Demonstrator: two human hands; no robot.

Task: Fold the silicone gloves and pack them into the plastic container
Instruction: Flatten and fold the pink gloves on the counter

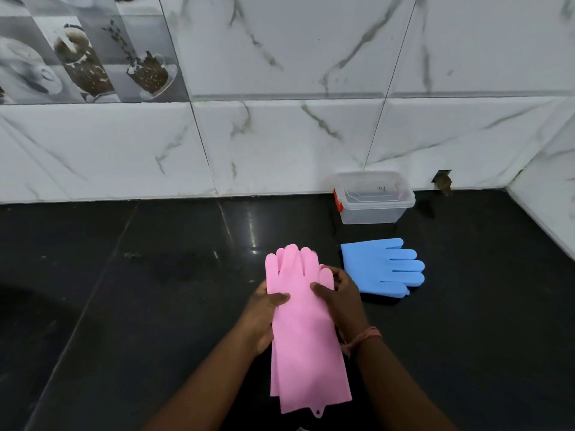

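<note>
Both hands, left hand (pixel 264 309) and right hand (pixel 340 298), grip the stacked pink silicone gloves (pixel 303 331) just in front of the clear plastic container (pixel 373 199); folded blue silicone gloves (pixel 381 267) lie between, on the black surface (pixel 140 290).

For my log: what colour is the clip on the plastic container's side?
Red-orange, on the left side of the clear plastic container; clip shows in the head view.

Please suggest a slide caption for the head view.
Both hands hold stacked pink silicone gloves; blue gloves and clear plastic container wait.

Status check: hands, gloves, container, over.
Both hands, left hand and right hand, gripping the pink gloves, unfolded. Blue gloves flat on the counter. Plastic container open, empty. Nothing in the way.
</note>
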